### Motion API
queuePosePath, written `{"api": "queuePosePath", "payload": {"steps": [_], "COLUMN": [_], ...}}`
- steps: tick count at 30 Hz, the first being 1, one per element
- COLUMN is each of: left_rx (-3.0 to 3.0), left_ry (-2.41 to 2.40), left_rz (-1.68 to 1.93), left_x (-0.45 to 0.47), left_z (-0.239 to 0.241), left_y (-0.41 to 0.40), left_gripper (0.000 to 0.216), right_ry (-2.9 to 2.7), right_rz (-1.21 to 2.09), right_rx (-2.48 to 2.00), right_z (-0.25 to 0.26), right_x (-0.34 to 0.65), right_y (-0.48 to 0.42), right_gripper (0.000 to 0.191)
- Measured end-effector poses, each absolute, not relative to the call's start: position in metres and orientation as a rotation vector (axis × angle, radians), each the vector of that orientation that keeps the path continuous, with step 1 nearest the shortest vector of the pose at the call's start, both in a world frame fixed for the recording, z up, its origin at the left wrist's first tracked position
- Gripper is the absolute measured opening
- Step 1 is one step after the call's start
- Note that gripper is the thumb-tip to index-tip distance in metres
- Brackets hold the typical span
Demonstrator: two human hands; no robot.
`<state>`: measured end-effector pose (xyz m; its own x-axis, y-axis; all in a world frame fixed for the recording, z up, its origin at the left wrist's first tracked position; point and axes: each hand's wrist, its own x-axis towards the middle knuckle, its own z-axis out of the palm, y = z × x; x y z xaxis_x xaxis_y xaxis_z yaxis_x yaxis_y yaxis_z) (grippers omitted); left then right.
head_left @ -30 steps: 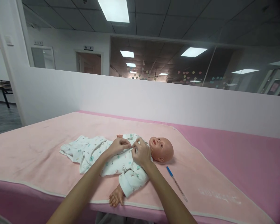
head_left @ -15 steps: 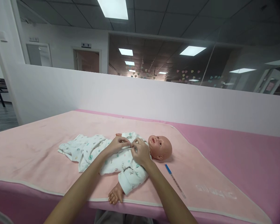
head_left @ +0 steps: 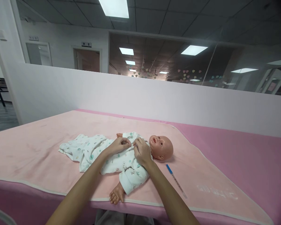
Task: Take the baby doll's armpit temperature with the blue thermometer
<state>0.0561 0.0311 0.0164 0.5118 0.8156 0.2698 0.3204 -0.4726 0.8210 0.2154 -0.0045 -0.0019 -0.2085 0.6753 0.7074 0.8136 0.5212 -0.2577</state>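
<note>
A baby doll (head_left: 161, 148) lies on its back, head to the right, dressed in a white printed romper (head_left: 114, 163). On the chest of the romper, my left hand (head_left: 119, 145) is closed, its thumb and fingers pinching the front of the cloth. My right hand (head_left: 141, 150) is closed a little nearer the neck, fingertips bent down on the same front; the exact bit of cloth under them is hidden. The two hands' fingertips are close together. The doll's near arm reaches toward the table's front edge, and its legs are covered by the romper.
A thermometer with a blue cap (head_left: 169, 169) lies right of my right forearm. Beneath everything is a light pink blanket (head_left: 46, 159) over a darker pink padded surface (head_left: 253, 150). A white half wall (head_left: 154, 100) with glass above stands behind.
My right hand has shifted very slightly to the right, and its fingers have curled further down. The gap between the two hands' fingertips is a little wider. The doll lies as before.
</note>
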Motion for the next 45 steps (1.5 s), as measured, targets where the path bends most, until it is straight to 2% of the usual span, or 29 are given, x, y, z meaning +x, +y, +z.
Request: {"api": "queuePosePath", "payload": {"steps": [12, 21, 30, 45], "left_rx": [1.957, 1.791, 1.898, 1.924], "left_ry": [0.927, 0.843, 0.884, 0.888], "left_rz": [0.807, 0.848, 0.88, 0.822], "left_x": [0.0534, 0.0526, 0.0543, 0.0523], "left_z": [0.0156, 0.0196, 0.0178, 0.0178], "left_y": [0.0335, 0.0289, 0.0306, 0.028], "left_gripper": [0.025, 0.022, 0.036, 0.037], "right_ry": [-1.937, -1.916, -1.896, -1.902], "right_rz": [-0.257, -0.261, -0.3, -0.349], "right_rx": [-1.208, -1.19, -1.248, -1.267], "right_z": [-0.0025, -0.0028, -0.0062, -0.0077], "right_x": [0.2131, 0.2129, 0.2129, 0.2123], "right_y": [-0.0061, -0.0056, -0.003, -0.0025], "right_gripper": [0.006, 0.008, 0.013, 0.014]}}
